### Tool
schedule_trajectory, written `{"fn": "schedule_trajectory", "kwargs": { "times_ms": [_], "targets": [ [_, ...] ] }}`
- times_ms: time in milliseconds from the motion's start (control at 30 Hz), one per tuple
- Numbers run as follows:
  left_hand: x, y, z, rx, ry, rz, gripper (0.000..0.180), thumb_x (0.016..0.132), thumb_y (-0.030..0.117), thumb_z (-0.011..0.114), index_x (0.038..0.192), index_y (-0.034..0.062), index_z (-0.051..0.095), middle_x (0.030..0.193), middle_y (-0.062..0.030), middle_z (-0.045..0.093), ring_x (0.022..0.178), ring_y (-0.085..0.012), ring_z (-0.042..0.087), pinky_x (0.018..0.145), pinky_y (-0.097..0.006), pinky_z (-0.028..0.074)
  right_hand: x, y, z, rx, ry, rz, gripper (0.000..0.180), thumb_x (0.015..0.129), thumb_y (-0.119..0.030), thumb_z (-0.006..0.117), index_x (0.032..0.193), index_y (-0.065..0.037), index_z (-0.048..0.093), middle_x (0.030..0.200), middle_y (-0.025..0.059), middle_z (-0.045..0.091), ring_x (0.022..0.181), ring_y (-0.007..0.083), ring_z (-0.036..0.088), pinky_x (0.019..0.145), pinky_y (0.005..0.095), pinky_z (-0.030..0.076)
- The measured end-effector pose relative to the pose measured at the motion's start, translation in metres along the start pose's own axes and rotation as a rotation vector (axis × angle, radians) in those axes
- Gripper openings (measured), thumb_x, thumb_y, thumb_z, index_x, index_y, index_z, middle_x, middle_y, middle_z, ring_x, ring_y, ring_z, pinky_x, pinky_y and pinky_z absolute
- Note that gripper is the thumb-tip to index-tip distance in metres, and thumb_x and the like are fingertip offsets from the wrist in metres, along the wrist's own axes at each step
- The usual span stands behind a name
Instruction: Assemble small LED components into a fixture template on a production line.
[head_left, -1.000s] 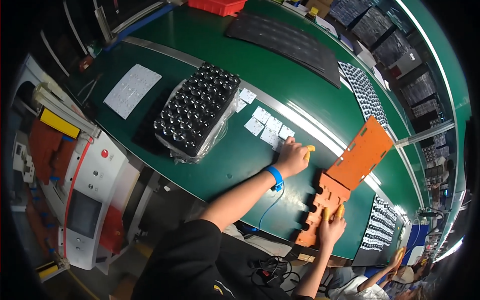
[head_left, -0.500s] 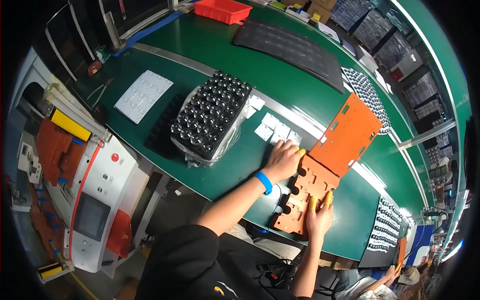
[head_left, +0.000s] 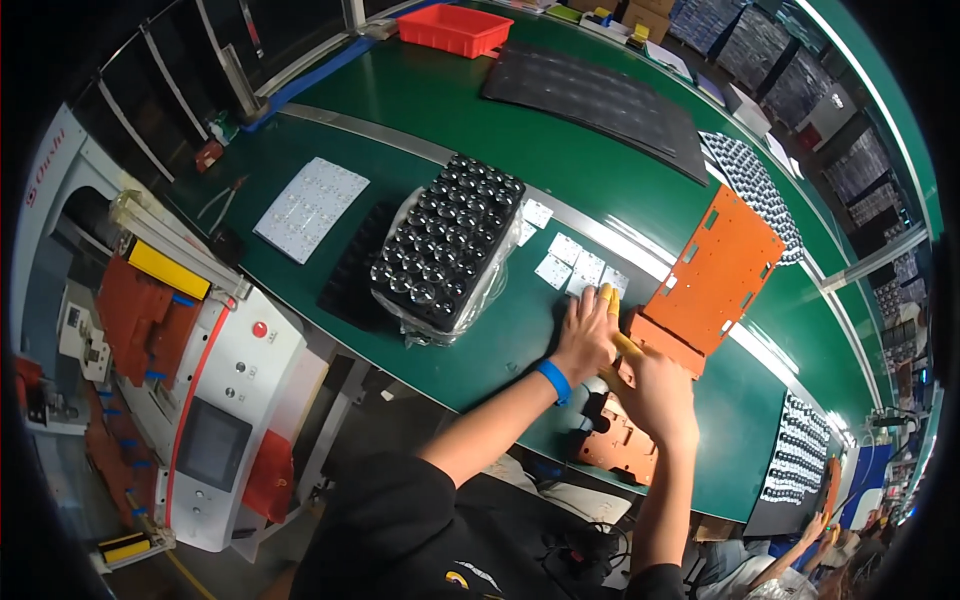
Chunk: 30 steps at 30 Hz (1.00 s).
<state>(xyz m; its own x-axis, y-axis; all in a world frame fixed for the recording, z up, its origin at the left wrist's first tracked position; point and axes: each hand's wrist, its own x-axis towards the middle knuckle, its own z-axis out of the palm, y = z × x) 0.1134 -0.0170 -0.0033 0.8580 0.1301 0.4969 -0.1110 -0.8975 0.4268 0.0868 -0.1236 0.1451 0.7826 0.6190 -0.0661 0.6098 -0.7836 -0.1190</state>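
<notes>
Fixture [head_left: 668, 338], long axis toward upper right, left hand [head_left: 586, 342] beside, right hand [head_left: 660, 395] above (hold of fingers [head_left: 609, 302] unclear)

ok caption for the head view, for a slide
Left hand and right hand close together over an orange fixture, near white boards and glossy domed parts.

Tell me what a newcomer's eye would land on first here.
Probably the bright orange holder, right of centre, with the left hand and right hand close together beside its flap. Next, the block of shiny black lenses on the green table, left of the hands. The red bin near the picture's top also stands out.
</notes>
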Motion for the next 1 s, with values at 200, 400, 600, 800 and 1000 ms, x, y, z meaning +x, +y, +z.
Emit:
{"fn": "schedule_trajectory", "kwargs": {
  "times_ms": [200,400,600,800,1000],
  "targets": [
    [-0.018,-0.013,0.025,0.258,0.007,0.006,0.047,0.082,0.03,0.062,0.115,-0.0028,0.057,0.133,-0.0187,0.045,0.124,-0.0378,0.037,0.098,-0.049,0.038,0.06,-0.107,0.002,0.235,0.324,-0.376,0.035,0.086,-0.024,0.066,0.119,-0.009,0.063,0.089,0.011,0.059,0.069,0.0357,0.06,0.066,0.0439,0.051],
    [0.007,0.002,-0.012,-0.045,-0.141,-0.1,0.041,0.079,0.017,0.067,0.113,-0.0012,0.054,0.113,-0.0165,0.053,0.11,-0.0336,0.043,0.09,-0.045,0.038,0.082,-0.136,0.016,0.546,0.485,-0.378,0.034,0.083,-0.014,0.069,0.115,-0.004,0.062,0.086,0.0128,0.056,0.065,0.0315,0.059,0.057,0.04,0.048],
    [0.004,0.0,-0.003,-0.276,-0.028,0.041,0.035,0.075,-0.001,0.057,0.11,-0.0013,0.057,0.097,-0.0157,0.054,0.09,-0.0345,0.052,0.079,-0.044,0.047,0.144,-0.11,0.035,0.484,0.701,-0.325,0.033,0.081,-0.007,0.069,0.113,0.003,0.063,0.098,0.0173,0.059,0.076,0.0343,0.06,0.064,0.0401,0.049],
    [0.003,0.005,0.008,-0.557,0.173,-0.021,0.037,0.079,-0.004,0.055,0.115,0.0003,0.057,0.098,-0.017,0.057,0.088,-0.0358,0.06,0.077,-0.042,0.051,0.155,-0.116,0.029,0.538,0.656,-0.255,0.02,0.08,-0.006,0.069,0.098,0.001,0.065,0.101,0.0144,0.061,0.071,0.029,0.062,0.064,0.0383,0.051],
    [0.015,0.005,-0.011,-0.811,0.261,-0.005,0.027,0.068,-0.01,0.066,0.093,0.0007,0.07,0.086,-0.0134,0.068,0.081,-0.0292,0.064,0.071,-0.036,0.053,0.156,-0.118,0.039,0.445,0.783,-0.222,0.017,0.082,-0.012,0.068,0.096,-0.002,0.066,0.099,0.0163,0.066,0.08,0.0312,0.068,0.066,0.0405,0.055]
  ]
}}
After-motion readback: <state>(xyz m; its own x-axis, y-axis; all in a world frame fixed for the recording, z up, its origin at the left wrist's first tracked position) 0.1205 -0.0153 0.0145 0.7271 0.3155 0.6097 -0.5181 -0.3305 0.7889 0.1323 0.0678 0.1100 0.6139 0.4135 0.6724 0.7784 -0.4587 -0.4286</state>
